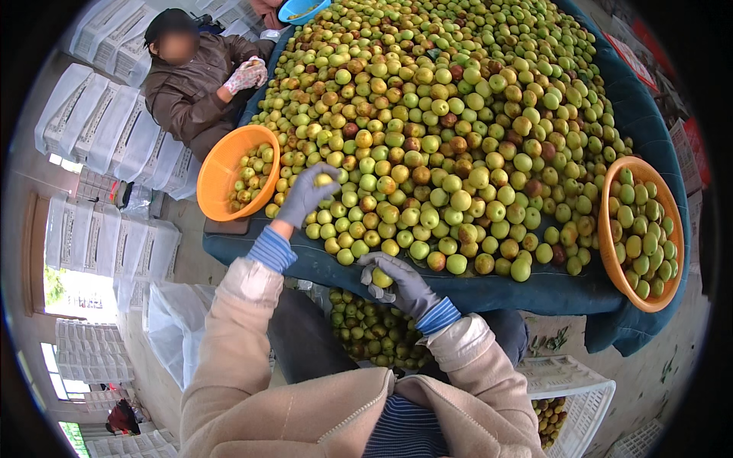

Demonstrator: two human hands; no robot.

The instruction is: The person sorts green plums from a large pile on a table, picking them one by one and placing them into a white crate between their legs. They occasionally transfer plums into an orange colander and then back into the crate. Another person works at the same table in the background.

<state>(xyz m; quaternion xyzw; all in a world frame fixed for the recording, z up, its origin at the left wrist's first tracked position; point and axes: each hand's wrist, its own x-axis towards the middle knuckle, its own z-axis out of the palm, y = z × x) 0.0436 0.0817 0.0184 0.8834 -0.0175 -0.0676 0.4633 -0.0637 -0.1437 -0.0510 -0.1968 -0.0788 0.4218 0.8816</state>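
A wide heap of small round green-to-brown fruits [435, 137], which look like jujubes, lies on a blue padded cloth [389, 277]. Over the heap's near left side, my left hand [306, 197], in a grey glove, has one yellowish fruit [323, 180] in its fingers. My right hand [404, 283], also gloved in grey, is at the cloth's front edge, holding a yellow-green fruit [382, 278] with a pale grey rag [375, 291] bunched against it. An orange basket [215, 177] partly filled with fruit stands left of my left hand. Another orange basket [608, 240], with greener oval fruits, sits at the right.
Below the table edge, between my legs, is more fruit [375, 332]. A white plastic crate [578, 395] with small fruits stands on the floor at lower right. At upper left sits a co-worker [189, 86] in patterned gloves, near stacked white crates [109, 123] and a blue basin [303, 10].
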